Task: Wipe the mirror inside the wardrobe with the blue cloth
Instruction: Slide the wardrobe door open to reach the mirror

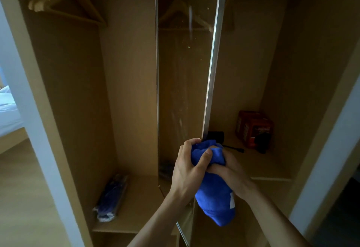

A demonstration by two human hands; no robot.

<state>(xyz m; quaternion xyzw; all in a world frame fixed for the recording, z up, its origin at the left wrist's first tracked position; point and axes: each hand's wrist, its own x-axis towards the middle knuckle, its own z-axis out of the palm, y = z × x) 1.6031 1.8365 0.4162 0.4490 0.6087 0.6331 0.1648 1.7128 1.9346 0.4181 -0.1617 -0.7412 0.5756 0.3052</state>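
Note:
A tall narrow mirror (181, 67) stands edge-on in the middle of the open wooden wardrobe, its metal edge running down to my hands. Its glass shows specks and streaks and reflects the hangers. The blue cloth (213, 194) is bunched in front of the mirror's lower part and hangs down below my hands. My left hand (187, 167) grips the top of the bunch with fingers and thumb curled round it. My right hand (231, 174) grips the cloth from the right side, touching the left hand.
Wooden hangers (64, 3) hang at the top left. A plastic-wrapped dark packet (111, 198) lies on the left shelf. On the right shelf stand a red box (253, 128) and a small black item (216, 135). A bed (7, 110) shows at far left.

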